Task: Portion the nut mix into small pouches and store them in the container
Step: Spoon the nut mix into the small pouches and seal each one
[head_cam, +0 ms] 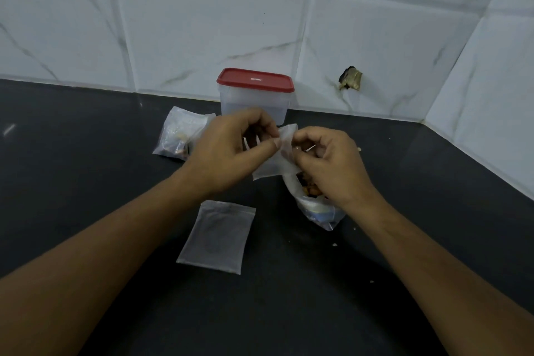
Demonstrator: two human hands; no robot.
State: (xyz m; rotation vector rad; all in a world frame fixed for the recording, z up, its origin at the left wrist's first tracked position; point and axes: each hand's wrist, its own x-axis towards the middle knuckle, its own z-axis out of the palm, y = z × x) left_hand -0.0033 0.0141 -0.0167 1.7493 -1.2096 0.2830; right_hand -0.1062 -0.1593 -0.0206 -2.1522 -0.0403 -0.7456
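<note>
Head view, hands (231, 147) (326, 159) pinching pouch (271, 166), mouth upward

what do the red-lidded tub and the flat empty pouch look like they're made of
The tub looks like rigid frosted plastic: its walls are cloudy. Its lid seems opaque red plastic, faintly glossy. The empty pouch looks like thin clear plastic film, as the dark counter shows through it; likely a zip strip along its top edge.

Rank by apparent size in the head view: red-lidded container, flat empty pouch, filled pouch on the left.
1. Empty pouch, though nearest the camera.
2. Container, nearly as large.
3. Filled pouch, partly hidden by the left hand.
</note>
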